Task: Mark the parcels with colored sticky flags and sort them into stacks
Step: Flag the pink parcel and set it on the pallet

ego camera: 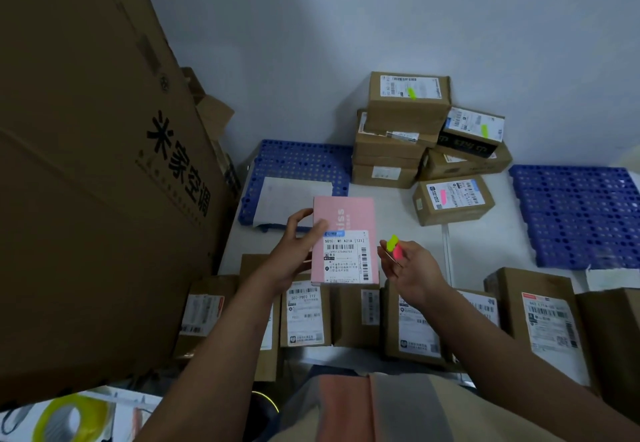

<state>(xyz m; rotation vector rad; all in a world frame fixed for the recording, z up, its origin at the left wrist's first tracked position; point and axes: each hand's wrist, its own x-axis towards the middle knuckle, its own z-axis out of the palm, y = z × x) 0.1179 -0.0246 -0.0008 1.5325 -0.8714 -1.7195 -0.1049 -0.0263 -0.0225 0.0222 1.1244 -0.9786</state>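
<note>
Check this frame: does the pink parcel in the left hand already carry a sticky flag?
No. The pink parcel shows only its shipping label, and the sticky flags sit pinched in the right hand.

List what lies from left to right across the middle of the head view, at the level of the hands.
Big cardboard carton → left hand → pink parcel it holds → sticky flags pinched in the right hand → blue pallet.

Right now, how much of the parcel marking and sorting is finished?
Done: flagged boxes are stacked by the wall, and one pink-flagged box sits apart. In hand: left hand holds the pink parcel, unflagged; right hand pinches sticky flags. Left: the near row of boxes.
</note>
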